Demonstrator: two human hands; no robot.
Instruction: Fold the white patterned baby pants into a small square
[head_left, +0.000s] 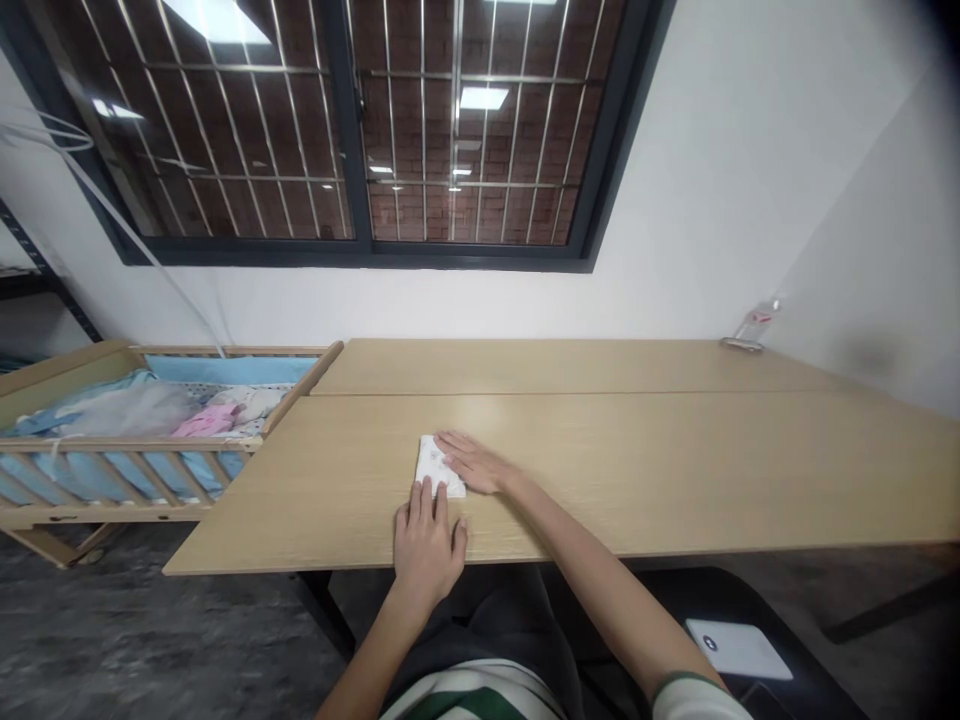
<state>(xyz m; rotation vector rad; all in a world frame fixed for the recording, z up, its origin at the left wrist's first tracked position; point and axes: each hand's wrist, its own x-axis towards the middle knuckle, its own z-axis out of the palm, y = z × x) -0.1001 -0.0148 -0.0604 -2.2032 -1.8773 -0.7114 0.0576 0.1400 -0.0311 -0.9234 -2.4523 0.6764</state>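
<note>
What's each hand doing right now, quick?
Left hand: open, touching the square white patterned cloth at its near edge.
Right hand: open, palm down, over the cloth's right side.

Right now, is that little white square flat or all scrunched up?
Flat: the white square lies smooth on the table, its visible edges straight.

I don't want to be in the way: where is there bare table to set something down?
Widest: the table between the right arm and the bottle at far right. Smaller: from the white square left to the table's edge, and back to the wall. Crowded: the square, with the left hand at its near edge and the right hand on it.
</note>
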